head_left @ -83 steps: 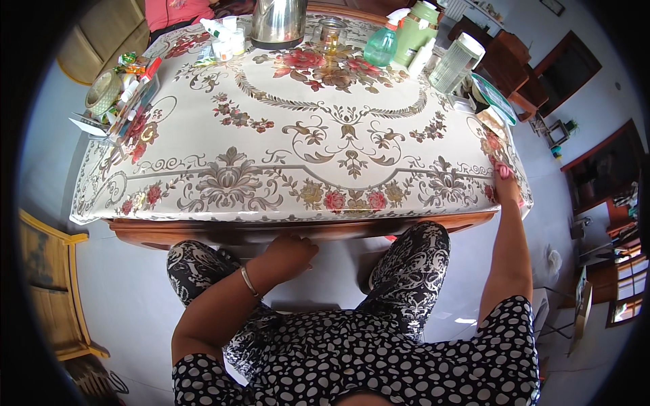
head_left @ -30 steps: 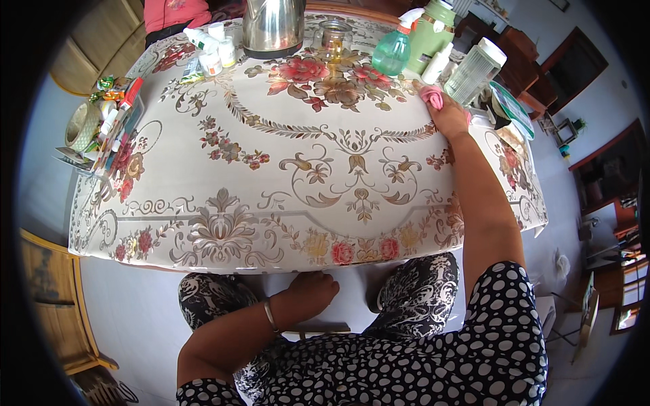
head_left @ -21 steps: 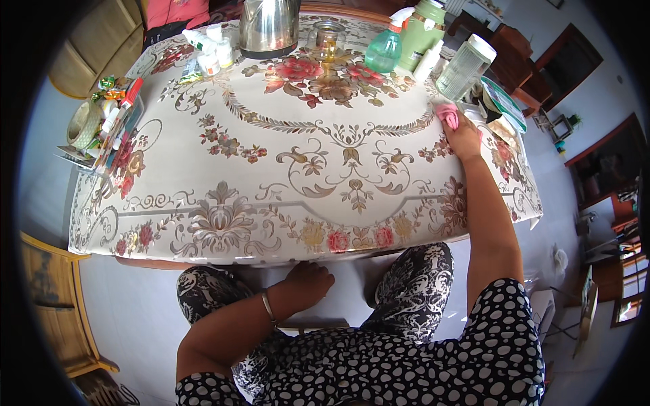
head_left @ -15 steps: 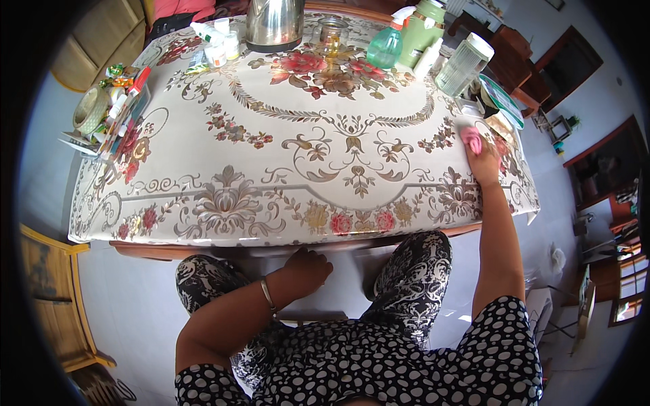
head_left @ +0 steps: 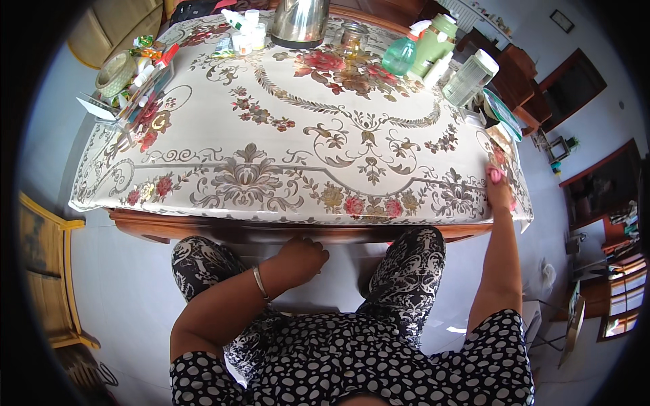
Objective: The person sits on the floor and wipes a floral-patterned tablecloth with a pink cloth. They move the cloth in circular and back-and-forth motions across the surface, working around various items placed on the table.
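My right hand [head_left: 500, 195] rests at the near right corner of a table spread with a white floral tablecloth [head_left: 284, 139]. Its fingers are closed on a pink cloth [head_left: 495, 175], pressed against the tablecloth. The cloth is bunched, so only part of it shows. My left hand [head_left: 302, 260] hovers over my lap, just short of the table's front edge, curled into a loose fist. Nothing shows in its fingers, and a bracelet [head_left: 260, 283] circles that wrist.
Along the far side stand a metal kettle [head_left: 300, 24], a glass jar [head_left: 352, 39], a green spray bottle [head_left: 401, 55], a green flask [head_left: 435, 44] and a clear lidded jug [head_left: 470, 78]. White bottles [head_left: 249, 39] sit back left. A cluttered organizer [head_left: 139, 91] occupies the left edge.
My right hand has drawn the pink cloth nearer along the table's right side, toward the front corner. The view has tilted and shifted a little. My left hand stays curled over my lap.
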`<state>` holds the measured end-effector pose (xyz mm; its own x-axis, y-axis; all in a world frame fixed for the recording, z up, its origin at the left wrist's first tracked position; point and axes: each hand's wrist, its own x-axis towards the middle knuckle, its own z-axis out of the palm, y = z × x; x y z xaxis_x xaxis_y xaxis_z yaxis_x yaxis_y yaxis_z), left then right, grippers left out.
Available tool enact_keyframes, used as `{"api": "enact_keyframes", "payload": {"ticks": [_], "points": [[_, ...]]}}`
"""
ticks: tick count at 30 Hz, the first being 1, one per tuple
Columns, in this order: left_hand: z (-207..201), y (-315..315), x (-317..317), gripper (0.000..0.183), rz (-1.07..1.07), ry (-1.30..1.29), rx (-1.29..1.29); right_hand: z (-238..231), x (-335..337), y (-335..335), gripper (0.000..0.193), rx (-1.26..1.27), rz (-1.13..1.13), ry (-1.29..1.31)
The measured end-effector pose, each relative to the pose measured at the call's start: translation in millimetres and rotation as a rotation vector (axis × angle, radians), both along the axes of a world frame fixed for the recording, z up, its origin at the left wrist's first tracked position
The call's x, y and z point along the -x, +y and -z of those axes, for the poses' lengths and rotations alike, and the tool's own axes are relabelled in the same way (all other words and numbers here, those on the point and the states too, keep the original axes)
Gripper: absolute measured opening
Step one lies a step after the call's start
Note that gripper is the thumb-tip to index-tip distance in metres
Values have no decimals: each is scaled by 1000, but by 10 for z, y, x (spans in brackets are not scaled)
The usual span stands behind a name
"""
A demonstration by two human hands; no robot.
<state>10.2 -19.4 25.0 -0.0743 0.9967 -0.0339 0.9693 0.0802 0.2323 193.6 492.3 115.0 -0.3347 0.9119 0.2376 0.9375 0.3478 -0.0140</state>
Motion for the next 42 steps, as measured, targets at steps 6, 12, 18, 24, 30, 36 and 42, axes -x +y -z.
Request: {"api": "enact_keyframes", "payload": {"ticks": [6, 12, 18, 24, 30, 36, 42], "points": [[-33, 19, 9, 24, -29, -5, 17, -146, 1315, -701, 69, 28, -248, -33], [149, 57, -36, 27, 11, 50, 28, 18, 2371, -1001, 61, -44, -596, 75], [181, 94, -53, 27, 35, -31, 51, 29, 3091, -1019, 59, -143, -653, 78], [71, 106, -76, 29, 75, -80, 75, 20, 3503, -895, 53, -123, -664, 84], [-61, 23, -73, 20, 62, -103, -7, -16, 3669, -838, 55, -124, -659, 52], [-4, 6, -85, 19, 28, -117, -75, -34, 3700, -841, 59, -54, -611, 56], [-119, -85, -57, 19, 31, -104, -65, -49, 3848, -1207, 61, -50, -502, -34]]}}
